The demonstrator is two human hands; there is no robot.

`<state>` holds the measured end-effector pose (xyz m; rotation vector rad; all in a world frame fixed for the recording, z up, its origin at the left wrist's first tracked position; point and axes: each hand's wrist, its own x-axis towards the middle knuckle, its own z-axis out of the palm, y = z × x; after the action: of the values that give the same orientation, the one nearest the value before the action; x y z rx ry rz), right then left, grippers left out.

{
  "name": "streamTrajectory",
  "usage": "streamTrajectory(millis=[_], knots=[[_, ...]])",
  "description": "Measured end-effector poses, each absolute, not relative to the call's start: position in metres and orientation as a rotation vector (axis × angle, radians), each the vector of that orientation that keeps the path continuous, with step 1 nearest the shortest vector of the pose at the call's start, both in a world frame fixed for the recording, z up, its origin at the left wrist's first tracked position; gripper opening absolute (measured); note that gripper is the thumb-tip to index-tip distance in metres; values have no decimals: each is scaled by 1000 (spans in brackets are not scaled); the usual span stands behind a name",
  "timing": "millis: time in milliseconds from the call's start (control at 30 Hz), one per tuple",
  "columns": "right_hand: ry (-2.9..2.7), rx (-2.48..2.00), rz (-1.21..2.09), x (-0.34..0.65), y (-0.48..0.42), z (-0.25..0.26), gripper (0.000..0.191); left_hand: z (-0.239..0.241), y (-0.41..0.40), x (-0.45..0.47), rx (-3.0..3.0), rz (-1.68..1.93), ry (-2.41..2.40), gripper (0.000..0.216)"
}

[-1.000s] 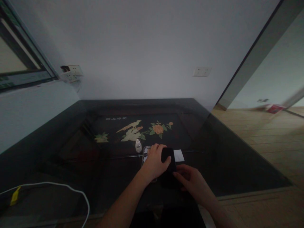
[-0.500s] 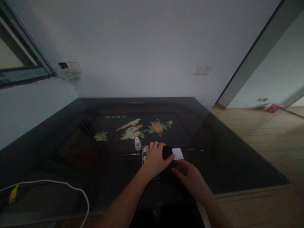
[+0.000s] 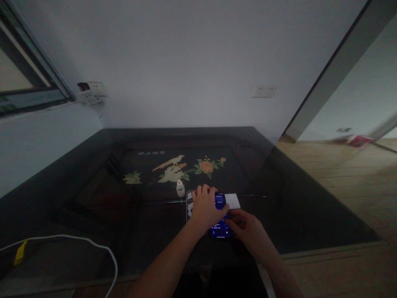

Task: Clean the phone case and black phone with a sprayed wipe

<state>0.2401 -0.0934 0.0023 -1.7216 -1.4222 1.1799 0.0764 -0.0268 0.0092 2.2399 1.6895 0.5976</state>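
A smartphone (image 3: 221,232) with a lit blue screen lies near the front edge of the dark table (image 3: 149,231). My left hand (image 3: 205,207) grips its left side from above, with the thumb across the screen. The fingers of my right hand (image 3: 248,227) are closed at the phone's right edge. Partly under my left hand is a clear phone case (image 3: 189,211) with white patches in it. A folded white paper or cloth (image 3: 232,200) sticks out beyond the phone's upper right. Just left of my left fingertips a small bottle with a white cap (image 3: 180,188) stands upright.
A white cable (image 3: 74,237) with a yellow tag (image 3: 20,253) curves over the front left of the table. Behind the table rises a wall with a socket (image 3: 264,91). A window (image 3: 27,66) is at the left, and a red box (image 3: 359,141) sits on the floor at the right.
The phone's screen has gone from black to lit blue. Both hands have stayed nearly where they were on the phone.
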Motion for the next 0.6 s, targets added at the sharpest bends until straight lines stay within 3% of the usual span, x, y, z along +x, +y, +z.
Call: streamTrajectory(millis=[600], knots=[[-1288, -1549, 1458, 246, -94, -1, 43, 10, -28, 77, 2209, 652, 1636, 55]])
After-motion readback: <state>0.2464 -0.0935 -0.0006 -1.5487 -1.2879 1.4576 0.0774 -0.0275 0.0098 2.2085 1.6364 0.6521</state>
